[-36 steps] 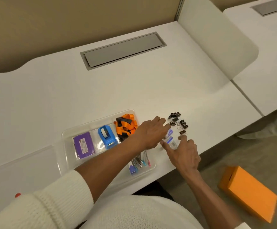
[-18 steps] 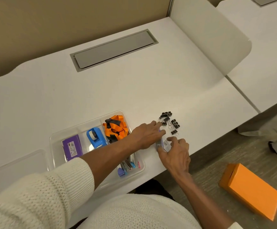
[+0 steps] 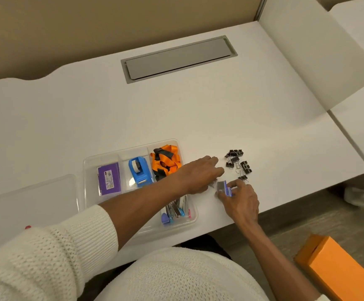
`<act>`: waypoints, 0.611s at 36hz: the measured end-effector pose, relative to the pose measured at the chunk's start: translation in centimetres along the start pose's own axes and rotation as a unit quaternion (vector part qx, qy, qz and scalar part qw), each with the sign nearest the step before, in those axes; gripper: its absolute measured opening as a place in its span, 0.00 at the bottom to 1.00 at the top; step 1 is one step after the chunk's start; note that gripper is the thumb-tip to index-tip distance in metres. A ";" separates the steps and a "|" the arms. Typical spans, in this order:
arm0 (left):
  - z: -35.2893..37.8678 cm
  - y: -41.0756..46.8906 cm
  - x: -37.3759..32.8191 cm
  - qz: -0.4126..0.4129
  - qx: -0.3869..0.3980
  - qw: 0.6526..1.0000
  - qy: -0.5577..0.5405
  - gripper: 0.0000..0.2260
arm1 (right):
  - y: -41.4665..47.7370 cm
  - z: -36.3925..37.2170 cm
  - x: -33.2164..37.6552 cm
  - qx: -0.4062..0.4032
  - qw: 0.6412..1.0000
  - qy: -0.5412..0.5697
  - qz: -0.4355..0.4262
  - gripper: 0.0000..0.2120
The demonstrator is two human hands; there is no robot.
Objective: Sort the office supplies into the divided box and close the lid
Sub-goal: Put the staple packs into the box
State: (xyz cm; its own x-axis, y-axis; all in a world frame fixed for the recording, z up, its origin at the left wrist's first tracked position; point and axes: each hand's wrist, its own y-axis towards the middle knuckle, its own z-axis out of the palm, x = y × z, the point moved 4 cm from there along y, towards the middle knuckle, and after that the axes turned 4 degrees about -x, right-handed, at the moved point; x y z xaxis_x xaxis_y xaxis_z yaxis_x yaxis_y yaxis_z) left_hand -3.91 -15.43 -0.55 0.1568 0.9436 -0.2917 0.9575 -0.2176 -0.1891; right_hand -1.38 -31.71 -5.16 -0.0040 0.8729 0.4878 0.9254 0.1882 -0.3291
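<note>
Both hands met beside the box (image 3: 195, 216): the right hand (image 3: 239, 199) pinched small, stiff, light staple packs (image 3: 225, 189) by their edges, the left hand (image 3: 198, 175) curled on something unclear.

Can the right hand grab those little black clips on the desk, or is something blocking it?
Probably yes. The black clips lie loose on the bare desk just beyond the right hand, with nothing between. But its fingers already hold small blue packets, so those likely go first.
</note>
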 end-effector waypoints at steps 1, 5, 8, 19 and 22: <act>-0.3 -0.4 0.1 -0.013 -0.013 1.000 -0.015 0.18 | 0.0 -0.1 0.2 0.003 1.000 0.008 0.001 0.20; -1.8 -2.9 0.2 -0.071 -0.075 0.992 -0.073 0.16 | -0.6 -0.7 1.3 -0.013 1.000 0.024 -0.015 0.21; -2.9 -5.6 0.3 -0.125 -0.123 0.977 -0.125 0.17 | -1.3 -0.9 2.8 -0.027 0.997 0.040 -0.056 0.21; -0.8 -19.9 2.1 -0.378 -0.213 0.881 -0.188 0.23 | -5.5 0.7 11.8 0.068 0.958 0.079 -0.267 0.18; 1.0 -22.5 2.1 -0.418 -0.182 0.867 -0.201 0.25 | -6.9 2.6 13.5 0.124 0.951 0.042 -0.279 0.19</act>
State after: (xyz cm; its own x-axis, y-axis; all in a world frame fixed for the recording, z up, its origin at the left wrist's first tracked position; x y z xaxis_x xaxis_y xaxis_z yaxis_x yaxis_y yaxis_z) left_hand -25.33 -8.78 2.11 -0.6561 0.5547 -0.5116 0.7202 0.6628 -0.2050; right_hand -8.75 -20.06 1.61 -0.4286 0.5687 0.7020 0.6705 0.7210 -0.1747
